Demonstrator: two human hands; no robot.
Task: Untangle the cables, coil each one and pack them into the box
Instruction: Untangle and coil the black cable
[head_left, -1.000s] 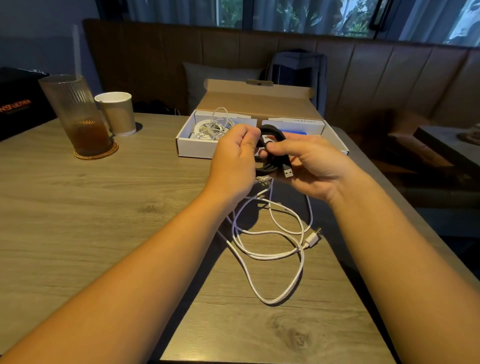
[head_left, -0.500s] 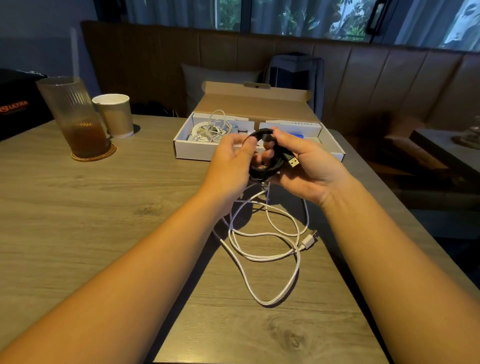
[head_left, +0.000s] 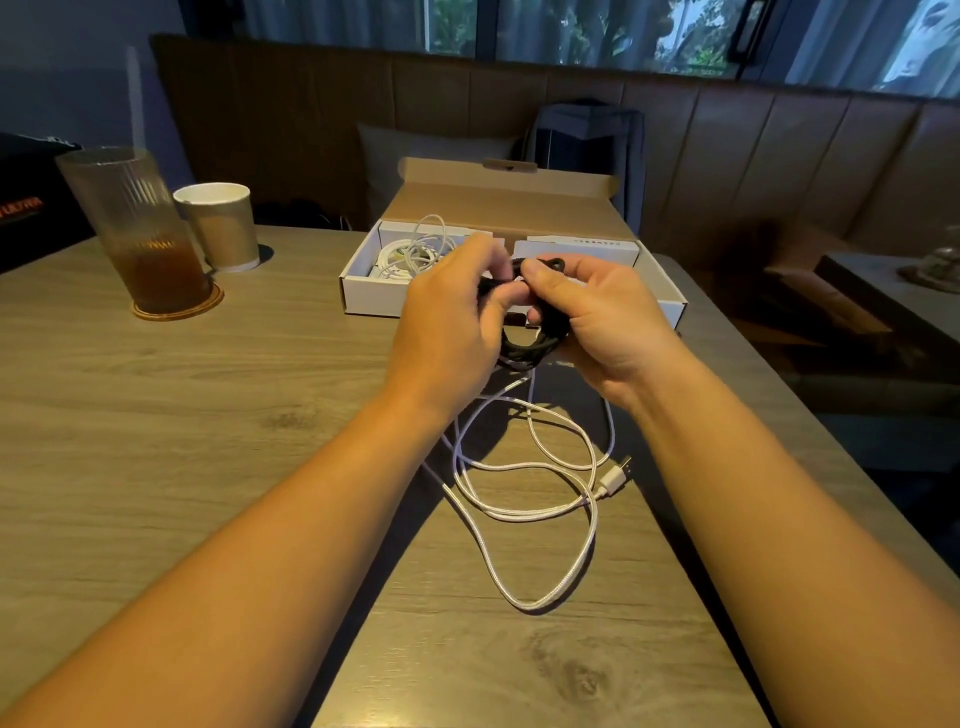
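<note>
Both hands meet over the black cable (head_left: 519, 349), which is wound into a small, tight ring held above the table (head_left: 156, 415). The left hand (head_left: 452, 322) curls in from nine o'clock and pinches the ring's near side; its fingertips are blurred. The right hand (head_left: 597, 317) closes from three o'clock, thumb over the top, fingers wrapped underneath. Neither hand has a finger to spare.

Likely faults: the ring looks stiff and springy, so any slackening of either pinch would probably let the turns spring apart. At six o'clock below the hands, the white cable (head_left: 540, 512) rises toward the ring; whether the two touch or cross cannot be told. If they do, carrying the ring away could drag the white loops along.

The white cable is braided, faintly glossy, and lies in loose, overlapping ovals, with its flat plug (head_left: 615, 475) at four o'clock. At twelve o'clock, just beyond the hands, stands the shallow cardboard box (head_left: 363, 296), white outside, brown inside its raised lid. Its left compartment holds a thin, smooth white cord (head_left: 415, 252), roughly bundled. At ten o'clock, well apart, a ribbed glass (head_left: 140, 234) of amber drink stands on a round coaster (head_left: 179, 310), with a paper cup (head_left: 221, 226) just beside it. The table has a matt wood-grain surface.
</note>
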